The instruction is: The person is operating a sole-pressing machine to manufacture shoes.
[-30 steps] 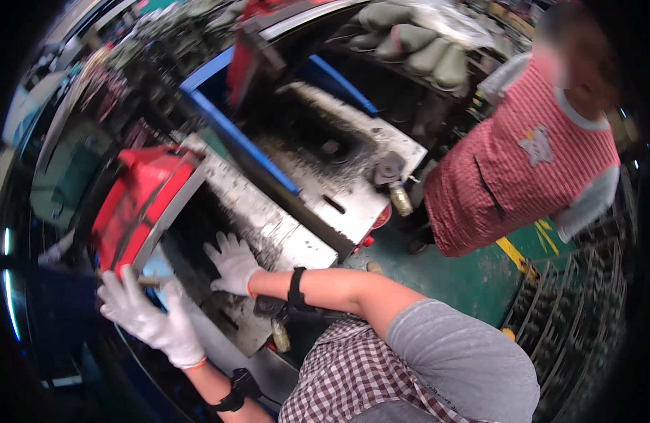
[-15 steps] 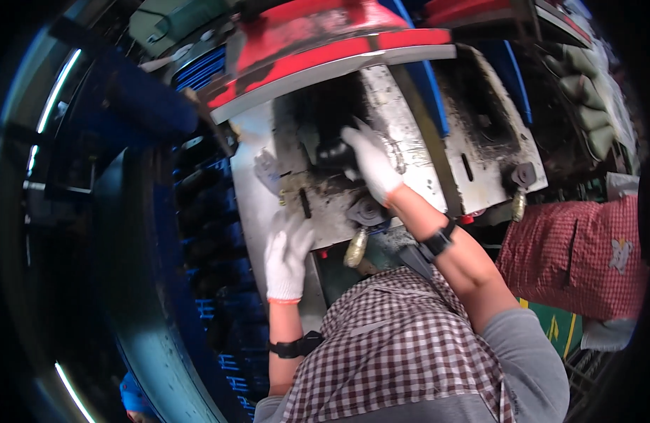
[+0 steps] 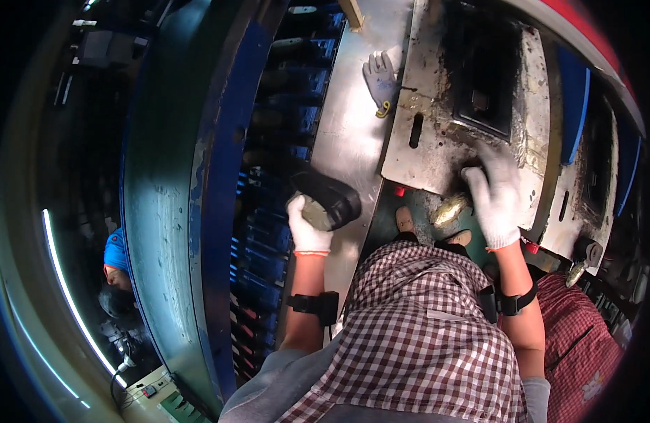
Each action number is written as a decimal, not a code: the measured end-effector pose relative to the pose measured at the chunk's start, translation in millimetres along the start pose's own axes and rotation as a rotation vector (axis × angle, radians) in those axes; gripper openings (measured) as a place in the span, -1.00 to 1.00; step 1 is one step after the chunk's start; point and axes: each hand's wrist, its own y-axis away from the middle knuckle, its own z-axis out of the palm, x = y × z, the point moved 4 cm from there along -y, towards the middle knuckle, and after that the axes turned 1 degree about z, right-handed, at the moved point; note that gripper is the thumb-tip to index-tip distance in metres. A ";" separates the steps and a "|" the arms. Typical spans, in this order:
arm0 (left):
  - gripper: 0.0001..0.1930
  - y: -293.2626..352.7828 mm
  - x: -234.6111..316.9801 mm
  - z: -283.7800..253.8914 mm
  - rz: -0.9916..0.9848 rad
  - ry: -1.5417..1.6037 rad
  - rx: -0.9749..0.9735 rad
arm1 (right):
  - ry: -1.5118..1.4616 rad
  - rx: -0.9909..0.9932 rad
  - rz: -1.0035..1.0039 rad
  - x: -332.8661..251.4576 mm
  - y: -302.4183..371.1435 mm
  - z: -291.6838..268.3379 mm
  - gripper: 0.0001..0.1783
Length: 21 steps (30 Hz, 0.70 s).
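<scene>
In my white-gloved left hand (image 3: 308,227) is a black shoe (image 3: 330,194) with a grey-green part showing beside my fingers. I hold it over the bare metal ledge (image 3: 346,144), close to the blue rack on the left. My right hand (image 3: 493,194), also gloved in white, is empty with its fingers apart and a little blurred. It hovers at the front edge of the stained machine plate (image 3: 427,161), above a handle wrapped in yellowish film (image 3: 450,209). On this plate is a dark rectangular recess (image 3: 483,99).
A grey work glove (image 3: 381,82) lies on the ledge. The blue rack (image 3: 258,243) holds several dark shoe-like shapes. Beyond it runs a long green panel (image 3: 163,204), with another person (image 3: 115,264) behind. A second machine plate (image 3: 579,211) and red checked cloth (image 3: 579,338) are at right.
The black shoe has gone from my right hand at the machine into my left hand by the rack. My right hand has drawn back, empty. The view has turned leftward.
</scene>
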 end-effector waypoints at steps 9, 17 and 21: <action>-0.24 -95.7 35.8 -164.1 0.086 -0.402 0.465 | 0.122 0.128 -0.034 25.0 9.2 17.9 -0.65; -0.65 -151.2 57.0 -123.2 0.172 -0.361 0.460 | 0.116 0.125 -0.043 27.5 11.5 20.4 -0.63; -0.72 -157.8 68.1 -105.9 0.032 -0.179 0.429 | 0.129 0.095 -0.067 29.9 13.0 22.3 -0.60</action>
